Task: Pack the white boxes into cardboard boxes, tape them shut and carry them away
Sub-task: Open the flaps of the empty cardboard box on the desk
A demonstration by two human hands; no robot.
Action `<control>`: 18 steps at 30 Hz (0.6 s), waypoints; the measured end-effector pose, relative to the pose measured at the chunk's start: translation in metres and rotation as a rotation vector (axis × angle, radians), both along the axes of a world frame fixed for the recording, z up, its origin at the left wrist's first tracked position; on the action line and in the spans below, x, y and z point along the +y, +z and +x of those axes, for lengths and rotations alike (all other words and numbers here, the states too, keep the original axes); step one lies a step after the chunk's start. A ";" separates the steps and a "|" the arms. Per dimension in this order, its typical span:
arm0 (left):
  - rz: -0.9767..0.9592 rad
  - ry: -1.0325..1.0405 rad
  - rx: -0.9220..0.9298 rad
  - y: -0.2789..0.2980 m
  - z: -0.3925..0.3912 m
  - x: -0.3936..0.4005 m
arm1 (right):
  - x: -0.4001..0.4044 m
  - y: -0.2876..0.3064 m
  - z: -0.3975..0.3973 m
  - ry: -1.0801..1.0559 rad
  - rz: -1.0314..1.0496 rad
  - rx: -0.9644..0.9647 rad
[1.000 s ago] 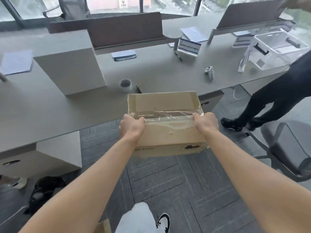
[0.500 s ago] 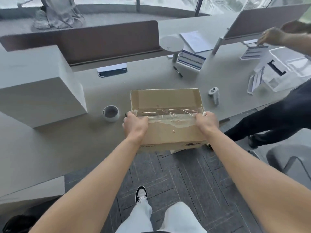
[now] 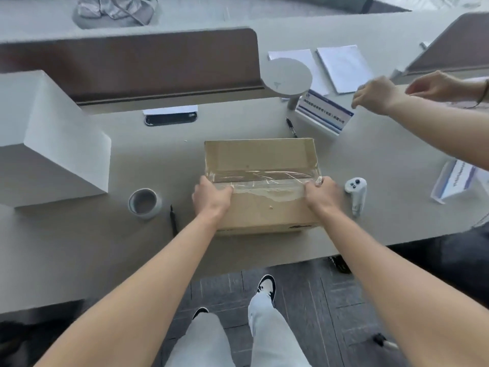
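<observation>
1. Cardboard box (image 3: 260,165): closed, top flaps sealed with a strip of clear tape (image 3: 264,181) running along the seam. Its long axis runs left to right across the view, parallel to the near edge of the desk (image 3: 79,247); the printed long side faces the person.
2. Location: the box is over the desk near its front edge, between the tape roll (image 3: 145,203) on the left and a white controller (image 3: 356,193) on the right. Whether its base rests fully on the desk surface cannot be told.
3. Left hand (image 3: 210,196): clasped on the left end of the box, thumb lying on the top near the tape strip, fingers wrapped down the end face out of sight.
4. Right hand (image 3: 321,193): clasped on the right end of the box in mirrored fashion, thumb on top at the tape end, fingers curled over the edge.
5. Surroundings: a large white box (image 3: 53,144) stands on the desk to the left, well apart from the cardboard box. A black pen (image 3: 173,221) lies just beside the tape roll.
6. A second person's hands (image 3: 375,95) are above the desk at the far right, apart from the box.
</observation>
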State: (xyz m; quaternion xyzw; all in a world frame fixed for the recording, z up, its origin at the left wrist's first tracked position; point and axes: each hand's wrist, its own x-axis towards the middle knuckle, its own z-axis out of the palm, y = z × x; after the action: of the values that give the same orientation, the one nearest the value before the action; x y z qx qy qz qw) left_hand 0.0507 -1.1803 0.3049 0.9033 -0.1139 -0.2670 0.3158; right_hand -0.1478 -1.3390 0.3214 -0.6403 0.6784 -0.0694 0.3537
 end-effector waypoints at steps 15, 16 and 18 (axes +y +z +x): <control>0.096 0.120 -0.118 -0.015 -0.009 -0.028 | -0.030 -0.025 0.020 0.042 -0.085 0.033; 0.098 0.122 -0.117 -0.014 -0.008 -0.025 | -0.027 -0.024 0.019 0.048 -0.077 0.036; 0.090 0.122 -0.111 -0.013 -0.006 -0.018 | -0.021 -0.022 0.018 0.074 -0.060 0.050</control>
State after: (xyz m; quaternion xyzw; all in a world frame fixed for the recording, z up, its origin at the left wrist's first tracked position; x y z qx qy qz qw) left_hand 0.0447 -1.1987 0.2920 0.9353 -0.0638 -0.2019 0.2836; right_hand -0.1301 -1.3597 0.2989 -0.6768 0.6603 -0.0604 0.3199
